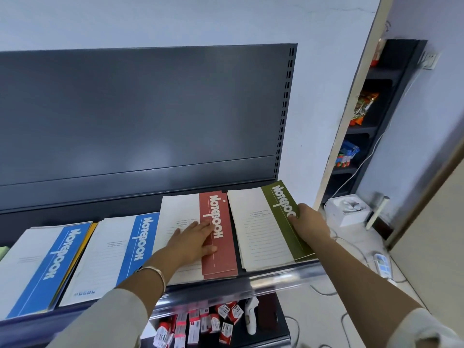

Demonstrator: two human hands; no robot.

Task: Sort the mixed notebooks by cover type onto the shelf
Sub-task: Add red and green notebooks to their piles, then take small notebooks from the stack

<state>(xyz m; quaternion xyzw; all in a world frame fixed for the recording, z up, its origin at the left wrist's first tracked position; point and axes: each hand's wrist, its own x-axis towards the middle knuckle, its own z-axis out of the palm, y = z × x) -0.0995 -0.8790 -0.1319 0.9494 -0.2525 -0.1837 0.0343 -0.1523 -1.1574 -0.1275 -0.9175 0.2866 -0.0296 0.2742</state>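
Note:
Notebooks lie flat in a row on the dark shelf (241,281). My left hand (193,241) rests with straight fingers on the red-banded notebook stack (221,257). At the shelf's right end my right hand (310,221) grips the right edge of the green-banded notebook (261,229), thumb on the cover. To the left lie a blue-banded notebook (113,254) and another blue-banded one (42,267) with a yellow cover edge (86,243) showing beneath it.
A clear plastic strip (276,275) runs along the shelf's front edge. Below it, a lower shelf holds several small red-and-white boxes (200,322) and a white handheld device (252,315). Right of the shelf are a white box (349,209), cables on the floor and a snack rack (364,109).

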